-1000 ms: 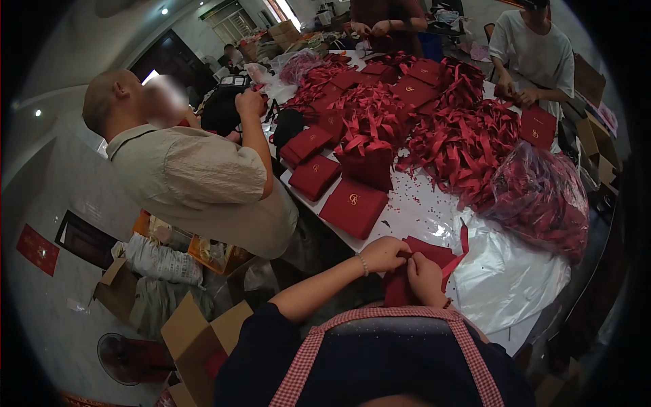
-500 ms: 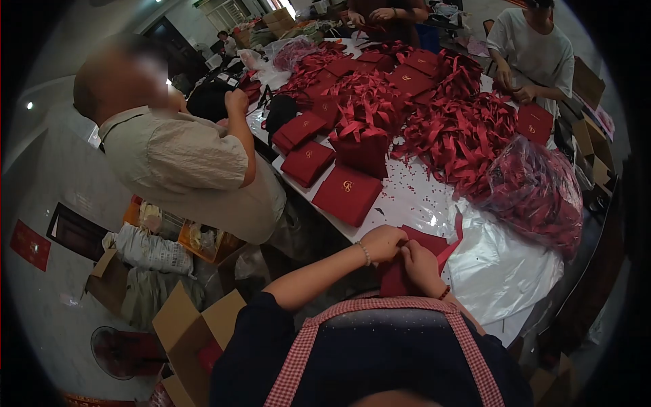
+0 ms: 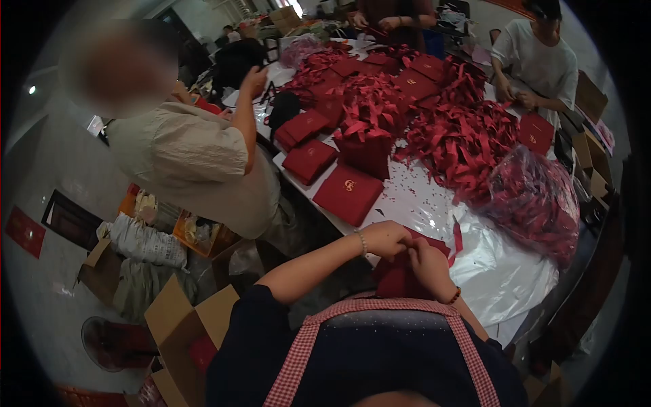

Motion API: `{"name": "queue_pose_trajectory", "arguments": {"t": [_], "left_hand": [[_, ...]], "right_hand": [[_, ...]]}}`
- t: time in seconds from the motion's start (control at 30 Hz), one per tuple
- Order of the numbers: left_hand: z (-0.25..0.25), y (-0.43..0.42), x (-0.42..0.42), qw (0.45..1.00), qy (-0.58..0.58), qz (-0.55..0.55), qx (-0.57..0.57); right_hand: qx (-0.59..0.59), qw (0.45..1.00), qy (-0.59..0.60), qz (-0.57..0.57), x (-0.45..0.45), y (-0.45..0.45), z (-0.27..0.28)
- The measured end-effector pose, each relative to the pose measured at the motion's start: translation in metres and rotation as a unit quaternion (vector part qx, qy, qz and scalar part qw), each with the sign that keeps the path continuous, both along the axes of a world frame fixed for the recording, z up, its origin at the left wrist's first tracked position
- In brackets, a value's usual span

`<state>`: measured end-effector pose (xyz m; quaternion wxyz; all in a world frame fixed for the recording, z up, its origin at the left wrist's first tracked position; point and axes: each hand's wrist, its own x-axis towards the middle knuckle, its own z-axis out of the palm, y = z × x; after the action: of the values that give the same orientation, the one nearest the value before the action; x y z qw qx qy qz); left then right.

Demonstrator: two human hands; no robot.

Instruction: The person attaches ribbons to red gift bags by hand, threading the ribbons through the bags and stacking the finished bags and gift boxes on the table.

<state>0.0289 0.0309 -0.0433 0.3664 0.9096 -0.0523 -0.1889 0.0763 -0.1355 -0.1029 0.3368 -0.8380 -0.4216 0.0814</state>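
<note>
Just in front of my body, a dark red bag [image 3: 395, 279] lies at the near table edge, partly covered by my hands. My left hand [image 3: 386, 239] is closed, its fingertips pinching at the bag's upper part. Close against it, my right hand [image 3: 430, 266] is also closed on the bag, thumb and fingers together. What exactly sits between the fingertips is too small to make out. A red ribbon [image 3: 457, 239] sticks out to the right of the bag. Beyond my hands lies a stack of red bags [image 3: 348, 195] with a gold print.
Heaped red ribbon-handled bags [image 3: 461, 139] fill the table's middle. A clear plastic sack [image 3: 532, 197] of red items and a silvery plastic sheet [image 3: 502, 268] lie right. One person [image 3: 190, 156] stands left, others across the table. An open carton [image 3: 180, 325] sits lower left.
My hands remain together on the bag, with the right hand turned slightly and the ribbon at its side shifted. The person on the left has raised an arm outward.
</note>
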Motion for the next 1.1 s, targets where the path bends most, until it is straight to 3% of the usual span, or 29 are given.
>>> {"name": "queue_pose_trajectory", "arguments": {"t": [0.07,0.13,0.27,0.47,0.53,0.57,0.63,0.67,0.73,0.83,0.9,0.93,1.0,1.03,1.1], "left_hand": [[0.001,0.005,0.006,0.998,0.058,0.035,0.003],[0.004,0.01,0.016,0.967,0.227,0.053,-0.108],[0.004,0.02,0.036,0.936,0.339,-0.023,-0.093],[-0.008,0.012,0.048,0.924,0.374,-0.08,-0.027],[0.009,0.001,0.04,0.95,0.286,-0.08,0.091],[0.012,-0.001,0.037,0.949,0.288,-0.086,0.09],[0.015,-0.002,0.028,0.969,0.128,-0.083,0.195],[0.016,0.002,0.024,0.984,0.107,0.001,0.144],[-0.016,0.03,0.023,0.967,-0.155,-0.008,0.202],[-0.02,0.054,0.022,0.944,-0.243,0.084,0.207],[-0.019,0.055,0.021,0.958,-0.168,0.153,0.176],[-0.026,0.051,0.02,0.96,-0.165,0.15,0.169],[-0.042,0.039,0.012,0.921,-0.224,0.268,0.173],[-0.042,0.025,0.006,0.927,-0.226,0.281,0.106],[-0.053,0.003,-0.002,0.931,-0.295,0.195,0.085]], "right_hand": [[-0.022,0.999,-0.007,0.022,0.001,0.003,0.012],[-0.068,0.997,-0.012,0.037,0.005,0.002,0.011],[-0.051,0.997,-0.049,0.04,-0.003,0.002,0.02],[-0.006,1.0,-0.002,0.029,-0.008,0.001,0.012],[0.008,0.999,0.028,0.028,-0.008,0.0,0.01],[0.027,0.999,0.041,0.023,-0.007,0.0,0.005],[0.041,0.997,0.059,0.008,-0.004,0.0,-0.001],[0.025,0.999,0.039,0.003,-0.002,0.001,-0.002],[0.005,1.0,0.023,-0.004,0.0,0.0,-0.006],[-0.026,0.999,0.033,-0.013,0.001,0.001,-0.002],[-0.05,0.998,0.039,-0.021,0.002,0.004,-0.01],[-0.059,0.997,0.037,-0.018,0.003,0.006,-0.014],[-0.085,0.996,0.026,-0.01,0.001,0.008,-0.016],[-0.106,0.994,0.018,0.001,0.0,0.009,-0.014],[-0.127,0.992,0.012,0.013,0.0,0.009,-0.012]]}}
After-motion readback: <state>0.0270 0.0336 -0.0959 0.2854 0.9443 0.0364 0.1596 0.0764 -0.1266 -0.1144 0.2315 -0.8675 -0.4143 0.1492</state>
